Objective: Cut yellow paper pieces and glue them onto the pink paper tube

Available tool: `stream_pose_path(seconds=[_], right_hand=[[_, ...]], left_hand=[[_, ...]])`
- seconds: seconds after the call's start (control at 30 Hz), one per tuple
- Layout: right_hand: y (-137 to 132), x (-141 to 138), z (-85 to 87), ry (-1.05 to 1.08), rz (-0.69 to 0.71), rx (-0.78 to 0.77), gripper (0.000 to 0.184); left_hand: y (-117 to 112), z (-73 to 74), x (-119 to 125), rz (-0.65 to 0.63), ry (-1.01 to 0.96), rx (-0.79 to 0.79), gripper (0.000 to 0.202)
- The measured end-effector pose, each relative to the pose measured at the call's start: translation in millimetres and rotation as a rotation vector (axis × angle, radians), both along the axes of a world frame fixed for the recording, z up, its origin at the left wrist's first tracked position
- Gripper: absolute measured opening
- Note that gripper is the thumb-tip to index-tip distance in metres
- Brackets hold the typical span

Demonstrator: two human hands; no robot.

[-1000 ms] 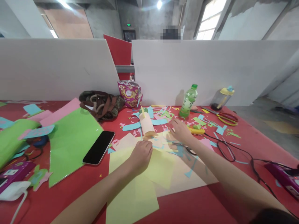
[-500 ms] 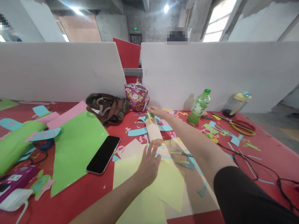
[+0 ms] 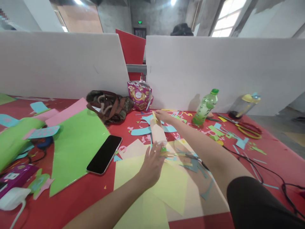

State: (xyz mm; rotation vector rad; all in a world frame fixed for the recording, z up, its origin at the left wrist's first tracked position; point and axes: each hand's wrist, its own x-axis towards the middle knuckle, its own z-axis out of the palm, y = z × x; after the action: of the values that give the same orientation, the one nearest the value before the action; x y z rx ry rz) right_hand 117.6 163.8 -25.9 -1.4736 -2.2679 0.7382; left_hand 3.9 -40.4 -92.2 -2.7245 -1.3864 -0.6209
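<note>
A plastic bottle wrapped in pale paper [image 3: 157, 133] lies lengthwise on the table in front of me. Its clear near end, with a green spot like a cap [image 3: 163, 149], shows beside my left hand [image 3: 153, 160], whose fingers curve onto that end. At the far end my right hand [image 3: 164, 116] grips the wrapped bottle, its fingertips partly hidden. A yellow paper strip [image 3: 154, 116] stands up by those fingers. Blue paper wings [image 3: 141, 131] extend from under the bottle on both sides. Yellow paper sheets [image 3: 143, 187] lie beneath my left hand.
Left of centre are a phone [image 3: 104, 155], a green sheet [image 3: 76, 149] and a camouflage bag [image 3: 109, 106]. A snack bag [image 3: 140, 95] leans at the back. To the right stand a green drink bottle [image 3: 205, 107], scissors [image 3: 245, 127], a cable [image 3: 259, 165] and paper scraps.
The clear end with the green spot has come into view beside my left hand; the green at the far end is gone from sight. My right hand has shifted slightly right. The view has tilted down slightly.
</note>
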Motion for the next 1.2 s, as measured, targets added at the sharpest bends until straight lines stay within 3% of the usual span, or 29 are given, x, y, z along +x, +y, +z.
stream_pose_path(seconds=[0.13, 0.27, 0.43, 0.6, 0.73, 0.9, 1.03, 1.2], right_hand=[[-6, 4, 2.1, 0.017, -0.084, -0.015, 0.03], [-27, 7, 7.6, -0.03, -0.175, -0.074, 0.06], [-64, 4, 4.0, -0.092, -0.143, -0.273, 0.086], [-79, -5, -5.1, -0.15, -0.161, -0.163, 0.091], [-61, -1, 3.3, -0.164, -0.238, 0.01, 0.084], [-9, 20, 16.7, -0.227, -0.404, 0.125, 0.08], [15, 33, 7.6, -0.285, -0.437, 0.085, 0.061], [8, 36, -7.4, -0.389, -0.409, 0.171, 0.047]], left_hand=[[1, -3.1, 0, 0.006, -0.003, -0.002, 0.021], [1, -3.3, 0, 0.016, 0.0, -0.014, 0.02], [0, -3.1, 1, 0.005, -0.01, -0.016, 0.02], [-1, -0.5, 1, 0.016, -0.029, 0.008, 0.017], [-3, 2.5, 2, 0.015, -0.025, 0.029, 0.014], [-3, 1.9, 2, 0.014, -0.027, 0.03, 0.013], [-2, 2.4, 2, 0.017, -0.03, 0.041, 0.013], [-2, 3.2, 1, 0.022, -0.038, 0.038, 0.014]])
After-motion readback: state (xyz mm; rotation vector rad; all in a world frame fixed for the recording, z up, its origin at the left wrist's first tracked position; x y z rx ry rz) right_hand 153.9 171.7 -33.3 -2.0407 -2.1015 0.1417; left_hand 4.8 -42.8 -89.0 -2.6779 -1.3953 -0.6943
